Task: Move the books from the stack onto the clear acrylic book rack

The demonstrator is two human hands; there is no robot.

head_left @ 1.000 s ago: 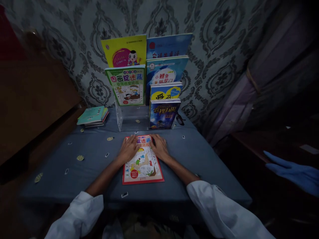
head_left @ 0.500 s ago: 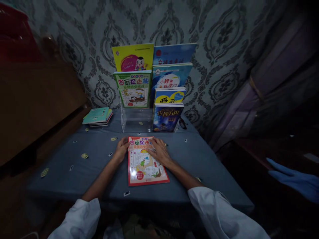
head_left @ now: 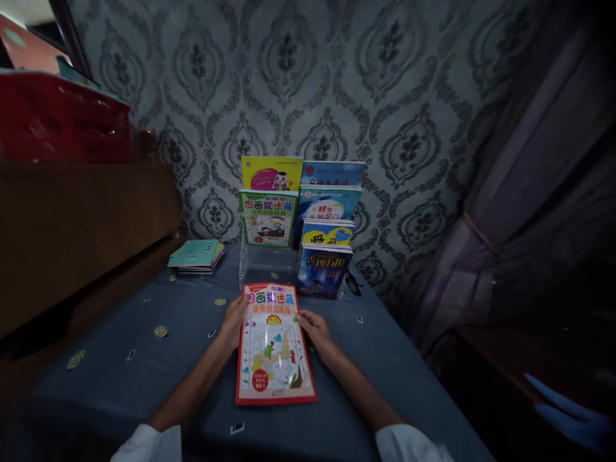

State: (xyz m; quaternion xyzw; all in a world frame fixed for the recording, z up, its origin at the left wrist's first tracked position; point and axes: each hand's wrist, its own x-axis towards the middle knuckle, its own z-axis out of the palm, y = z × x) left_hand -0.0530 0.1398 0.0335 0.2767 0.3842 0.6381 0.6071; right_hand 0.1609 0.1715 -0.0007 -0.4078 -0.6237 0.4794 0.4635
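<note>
Between my two hands is a red-bordered picture book (head_left: 274, 346), its top edge tipped up off the table. My left hand (head_left: 234, 321) grips its left edge, with the fingers partly hidden behind it. On the opposite edge, my right hand (head_left: 316, 330) is closed with the thumb near the cover. Just beyond stands a clear acrylic book rack (head_left: 264, 262). In its left column are a green-bordered picture book (head_left: 268, 221) and a yellow book (head_left: 272, 172). Its right column holds several blue books, with a dark blue book (head_left: 323, 273) at the front.
A pile of thin books (head_left: 196, 255) lies at the table's back left. Dark glasses (head_left: 353, 282) rest right of the rack. A red basket (head_left: 62, 119) stands on a wooden cabinet (head_left: 81, 237) at left. A blue glove (head_left: 572, 410) shows at far right.
The red-bordered book has been lifted at its top and tilted up. My right hand has gone from lying on the cover to holding the right edge. The view has tilted upward.
</note>
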